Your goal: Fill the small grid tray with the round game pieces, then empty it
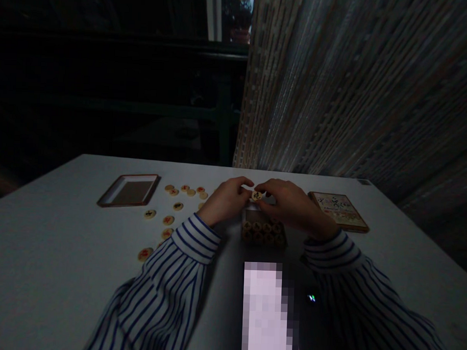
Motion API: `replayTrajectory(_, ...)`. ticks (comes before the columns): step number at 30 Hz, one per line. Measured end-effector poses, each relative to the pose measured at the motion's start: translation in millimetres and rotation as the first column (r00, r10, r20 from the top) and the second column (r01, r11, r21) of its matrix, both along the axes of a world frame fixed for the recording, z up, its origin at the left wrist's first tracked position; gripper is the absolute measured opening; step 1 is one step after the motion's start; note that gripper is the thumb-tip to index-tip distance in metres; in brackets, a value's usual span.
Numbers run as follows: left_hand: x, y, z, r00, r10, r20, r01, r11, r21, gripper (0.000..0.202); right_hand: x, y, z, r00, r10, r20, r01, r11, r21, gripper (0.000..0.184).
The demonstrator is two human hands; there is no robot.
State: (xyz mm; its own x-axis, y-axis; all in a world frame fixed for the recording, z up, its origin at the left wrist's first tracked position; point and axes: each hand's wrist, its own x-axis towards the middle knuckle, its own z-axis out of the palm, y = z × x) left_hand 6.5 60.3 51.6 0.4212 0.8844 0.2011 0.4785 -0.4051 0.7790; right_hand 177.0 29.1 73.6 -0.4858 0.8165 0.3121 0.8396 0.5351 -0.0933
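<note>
Above an open box [255, 216], both hands meet around one round xiangqi piece [257, 195] with a dark character facing up. The fingers of my right hand [288, 200] are closed on it from the right. My left hand [229, 198] is closed too, its thumb and fingers touching the piece's left side. Rows of xiangqi pieces [264, 232] fill the near part of the box; its far part is partly hidden by my right hand. Several loose xiangqi pieces [168, 220], with red or dark characters, lie scattered beyond and left of my left forearm.
At the left of the white table [70, 230] rests a shallow tray-like lid [156, 185]. A flat box cover with a printed picture [339, 212] lies at the right. Nearest me is a bright pixelated patch [267, 309]. A bead-like curtain [297, 95] hangs behind the table.
</note>
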Motion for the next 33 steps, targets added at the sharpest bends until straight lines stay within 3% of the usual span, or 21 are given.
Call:
replayTrajectory(9, -6, -6, 4.6, 0.954, 0.066, -0.293, -0.03, 0.992, 0.124, 0.033, 8, 4, -3.5, 0.998, -0.029, 0.047, 0.034, 0.995, -0.089, 0.028)
replayTrajectory(19, -10, -6, 2.9, 0.9, 0.089, -0.426, -0.035, 0.99, 0.133, 0.032, 11, 1, -4.2, 0.987, -0.06, 0.146, 0.078, 0.989, -0.122, 0.028)
replayTrajectory(33, -13, -7, 3.3, 0.881, 0.085, -0.465, -0.032, 0.992, 0.119, 0.034, 16, 5, -10.9, 0.973, -0.044, 0.228, 0.084, 0.982, -0.171, 0.025)
